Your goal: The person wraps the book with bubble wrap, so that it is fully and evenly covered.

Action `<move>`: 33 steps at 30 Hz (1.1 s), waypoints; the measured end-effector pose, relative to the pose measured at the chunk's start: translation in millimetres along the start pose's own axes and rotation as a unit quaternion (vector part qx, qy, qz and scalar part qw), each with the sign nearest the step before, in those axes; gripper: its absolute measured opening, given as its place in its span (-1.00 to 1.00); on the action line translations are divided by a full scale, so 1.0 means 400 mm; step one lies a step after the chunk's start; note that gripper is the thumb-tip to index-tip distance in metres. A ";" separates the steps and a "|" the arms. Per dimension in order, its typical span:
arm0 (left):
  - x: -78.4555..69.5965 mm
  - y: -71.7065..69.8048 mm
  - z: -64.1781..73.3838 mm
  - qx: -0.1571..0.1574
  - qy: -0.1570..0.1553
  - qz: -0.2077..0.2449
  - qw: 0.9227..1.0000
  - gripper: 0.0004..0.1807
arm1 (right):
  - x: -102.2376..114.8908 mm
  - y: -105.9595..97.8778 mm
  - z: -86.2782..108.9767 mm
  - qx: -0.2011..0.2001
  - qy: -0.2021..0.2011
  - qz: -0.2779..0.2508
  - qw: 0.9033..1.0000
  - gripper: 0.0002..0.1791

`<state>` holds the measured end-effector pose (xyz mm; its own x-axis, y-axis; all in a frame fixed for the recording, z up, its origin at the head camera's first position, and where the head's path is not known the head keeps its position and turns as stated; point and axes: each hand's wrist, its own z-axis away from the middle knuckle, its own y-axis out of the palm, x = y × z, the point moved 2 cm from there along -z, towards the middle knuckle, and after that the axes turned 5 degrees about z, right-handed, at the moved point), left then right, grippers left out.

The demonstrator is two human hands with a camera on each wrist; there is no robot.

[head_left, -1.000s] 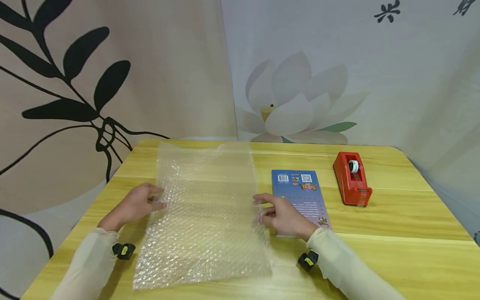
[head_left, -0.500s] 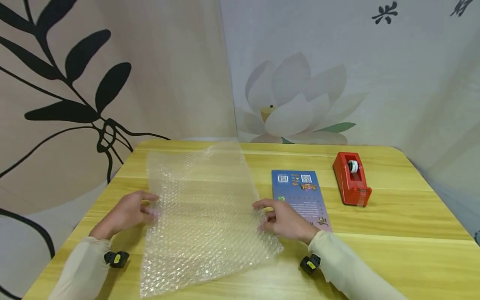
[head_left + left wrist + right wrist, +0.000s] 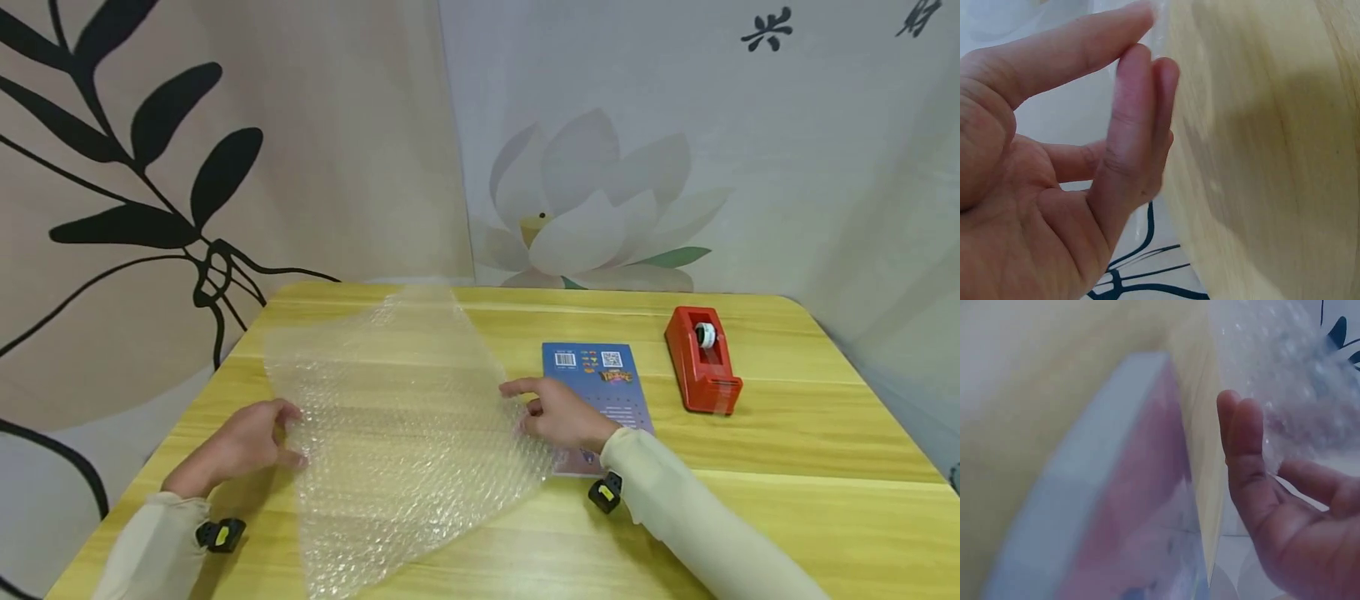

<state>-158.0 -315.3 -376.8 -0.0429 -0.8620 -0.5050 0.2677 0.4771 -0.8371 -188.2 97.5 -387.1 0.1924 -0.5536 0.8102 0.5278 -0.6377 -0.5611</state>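
Observation:
A clear sheet of bubble wrap (image 3: 405, 425) lies turned askew on the wooden table, in the middle of the head view. At its left edge, my left hand (image 3: 243, 442) pinches the wrap between thumb and fingers. My right hand (image 3: 562, 414) grips the right edge, index finger stretched over the sheet. In the right wrist view, bubble wrap (image 3: 1279, 369) rises beside the fingers of that hand (image 3: 1285, 506). Partly under the right hand and sleeve lies a blue and purple book (image 3: 592, 379), back cover up with a barcode.
A red tape dispenser (image 3: 701, 358) with a roll of tape stands right of the book. Behind the wooden table (image 3: 810, 417) hang cloths printed with a dark plant (image 3: 123, 223) and a pale lotus (image 3: 592, 200).
The bubble wrap has turned counterclockwise: its far end swung left, its near right corner moved right and up. My left hand moved left and nearer; my right hand shifted slightly.

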 end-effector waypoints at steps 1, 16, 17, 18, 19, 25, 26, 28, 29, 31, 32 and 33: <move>0.000 0.000 0.000 0.002 -0.001 -0.002 1.000 -0.17 | 0.000 -0.003 -0.005 -0.001 0.004 0.003 1.000 -0.32; -0.020 0.000 0.015 0.066 -0.028 0.015 0.997 -0.15 | -0.014 -0.045 -0.050 0.022 0.019 0.039 0.999 -0.35; -0.024 -0.002 0.016 0.073 -0.035 0.012 0.997 -0.16 | -0.013 -0.049 -0.049 0.024 0.016 0.040 0.999 -0.37; -0.029 -0.006 0.019 0.081 -0.042 0.011 0.996 -0.16 | -0.012 -0.053 -0.048 0.024 0.013 0.040 0.999 -0.37; -0.036 -0.008 0.023 0.086 -0.047 0.010 0.995 -0.18 | -0.010 -0.057 -0.046 0.025 0.008 0.039 0.999 -0.38; -0.083 -0.033 0.033 0.069 -0.044 -0.004 0.997 -0.28 | -0.004 -0.087 -0.040 0.011 -0.011 0.060 0.998 -0.41; -0.091 -0.038 0.031 0.060 -0.036 -0.007 0.998 -0.30 | -0.005 -0.094 -0.038 0.006 -0.008 0.064 0.998 -0.41; -0.106 -0.045 0.027 0.035 -0.009 -0.010 0.999 -0.35 | -0.007 -0.106 -0.033 0.002 0.001 0.060 0.998 -0.40; -0.114 -0.047 0.025 0.020 0.007 -0.007 1.000 -0.38 | -0.008 -0.112 -0.031 -0.001 0.004 0.060 0.998 -0.40; -0.132 -0.047 0.023 -0.008 0.044 0.010 0.999 -0.44 | -0.012 -0.122 -0.025 -0.006 0.006 0.066 0.998 -0.40; -0.143 -0.045 0.021 -0.019 0.062 0.023 0.998 -0.47 | -0.013 -0.127 -0.022 -0.010 0.008 0.072 0.997 -0.39; -0.154 -0.042 0.018 -0.028 0.080 0.034 0.996 -0.49 | -0.014 -0.131 -0.017 -0.015 0.010 0.078 0.997 -0.39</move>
<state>-152.8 -271.6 -330.0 -0.1797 -0.7919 -0.5836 0.2220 0.5453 -0.8083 -222.7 130.3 -363.3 0.2534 -0.6579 0.7092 0.4680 -0.5583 -0.6851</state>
